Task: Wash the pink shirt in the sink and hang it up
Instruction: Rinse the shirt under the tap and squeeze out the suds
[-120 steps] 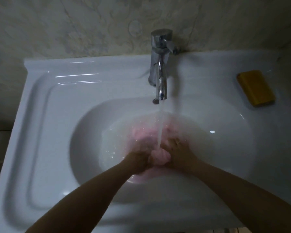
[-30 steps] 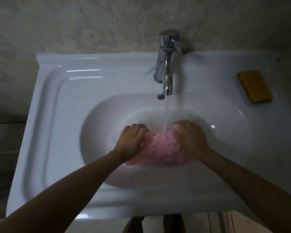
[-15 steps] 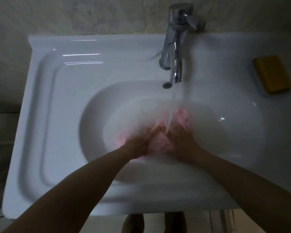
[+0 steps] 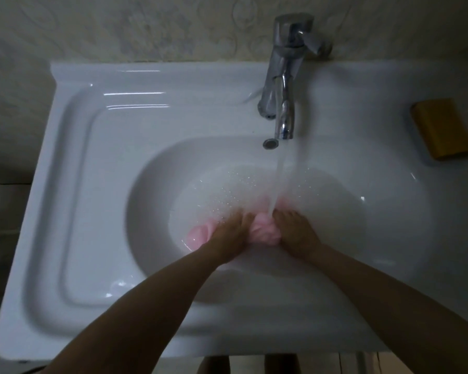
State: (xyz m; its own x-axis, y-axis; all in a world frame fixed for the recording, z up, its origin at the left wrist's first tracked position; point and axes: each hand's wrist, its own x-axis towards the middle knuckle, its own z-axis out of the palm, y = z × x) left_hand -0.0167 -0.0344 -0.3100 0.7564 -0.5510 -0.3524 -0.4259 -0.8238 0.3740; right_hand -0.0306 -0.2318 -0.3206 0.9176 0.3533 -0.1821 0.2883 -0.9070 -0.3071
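Pink shirt is back down in the sudsy sink after a brief lift. The left hand and right hand each grip a bunch, so washing continues and hanging waits.

The one head-worn camera looks steeply down from close above the sink, which nearly fills the view, facing the wall behind the tap.

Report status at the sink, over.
Left hand and right hand both gripping pink shirt. Shirt bunched in sink, under running faucet. Nothing blocking.
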